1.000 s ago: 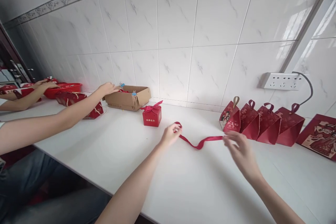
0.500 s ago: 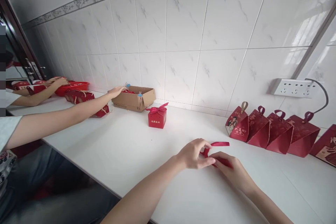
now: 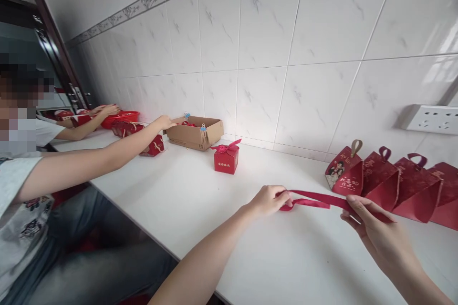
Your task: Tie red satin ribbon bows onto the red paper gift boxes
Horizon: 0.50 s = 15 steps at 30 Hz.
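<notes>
A red ribbon [image 3: 318, 195] stretches between my two hands above the white table [image 3: 279, 262]. My left hand [image 3: 272, 199] pinches its bunched, looped part, and one loose tail sticks out to the right below the taut stretch. Farther right, my right hand [image 3: 374, 219] grips the ribbon between thumb and fingers, with the end trailing over the fingers. Beyond my left hand stands a small red gift box [image 3: 226, 158] with a ribbon bow on its lid; neither hand touches it.
Several red gift bags [image 3: 381, 178] with loop handles line the right, near a wall socket strip [image 3: 434, 119]. A co-worker's hand [image 3: 164, 123] is at a cardboard box [image 3: 193, 134]. Further left are more red boxes [image 3: 152, 145] and a red basin [image 3: 125, 116] with another person's hands.
My right hand has moved away to the right, drawing the ribbon out straight between my hands. The view has turned left, showing more of the co-worker.
</notes>
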Tool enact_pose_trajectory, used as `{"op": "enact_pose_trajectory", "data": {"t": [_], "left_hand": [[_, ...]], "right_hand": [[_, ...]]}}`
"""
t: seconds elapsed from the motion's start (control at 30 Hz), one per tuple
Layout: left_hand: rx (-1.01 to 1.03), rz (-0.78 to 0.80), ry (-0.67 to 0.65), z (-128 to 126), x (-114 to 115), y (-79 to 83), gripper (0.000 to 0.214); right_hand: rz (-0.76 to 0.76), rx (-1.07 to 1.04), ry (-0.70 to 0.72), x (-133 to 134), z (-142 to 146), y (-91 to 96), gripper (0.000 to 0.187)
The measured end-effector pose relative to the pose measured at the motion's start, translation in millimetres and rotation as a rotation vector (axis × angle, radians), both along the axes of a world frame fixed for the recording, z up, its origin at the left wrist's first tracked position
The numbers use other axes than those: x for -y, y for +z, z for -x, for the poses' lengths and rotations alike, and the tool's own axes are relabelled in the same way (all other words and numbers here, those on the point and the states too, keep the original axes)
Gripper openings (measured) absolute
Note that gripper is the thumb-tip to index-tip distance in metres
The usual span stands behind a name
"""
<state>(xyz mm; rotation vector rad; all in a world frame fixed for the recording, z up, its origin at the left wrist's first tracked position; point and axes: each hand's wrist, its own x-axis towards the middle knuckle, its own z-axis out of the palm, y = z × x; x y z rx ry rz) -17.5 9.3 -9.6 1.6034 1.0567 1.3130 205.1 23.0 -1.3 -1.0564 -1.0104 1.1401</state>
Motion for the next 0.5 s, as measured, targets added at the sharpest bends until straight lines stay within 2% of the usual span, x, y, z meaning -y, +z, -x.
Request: {"op": "enact_pose_trajectory", "data": {"t": [0.1, 0.23, 0.37, 0.5], "left_hand": [[0.134, -0.054, 0.185, 9, -8, 11.3, 0.029], [0.358, -0.157, 0.562, 38, -20, 20.3, 0.031], [0.427, -0.232, 0.89, 98, -14, 24.0, 0.027], [0.386, -0.263, 1.19, 169, 0, 44.7, 0.024]], "right_hand": [[0.006, 0.004, 0.045, 0, 2, -3.7, 0.036], [0.038, 0.115, 0.065, 1, 7, -6.2, 0.04], [0.1, 0.447, 0.104, 5, 13, -4.2, 0.042], [0.047, 0.622, 0.192, 13, 22, 1.0, 0.036]]}}
